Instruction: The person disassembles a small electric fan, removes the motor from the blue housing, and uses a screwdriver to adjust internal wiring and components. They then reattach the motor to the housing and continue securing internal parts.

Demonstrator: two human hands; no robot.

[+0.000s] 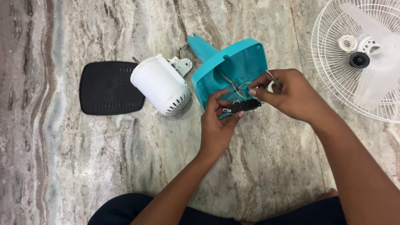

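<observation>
A teal fan base [237,66] lies upside down on the marble floor, its hollow underside and thin wires showing. My left hand [216,121] pinches a small black switch block [243,106] at the base's near edge. My right hand [291,93] grips the block's right end, with a small metal tool or wire end between its fingers. A white motor housing [160,85] lies on its side just left of the base, a metal bracket [182,65] at its far end.
A black vented plastic cover [109,88] lies flat to the left of the motor. A white wire fan guard [333,54] with a translucent blade [379,79] and black hub [359,59] sits at the top right. My knees are at the bottom edge.
</observation>
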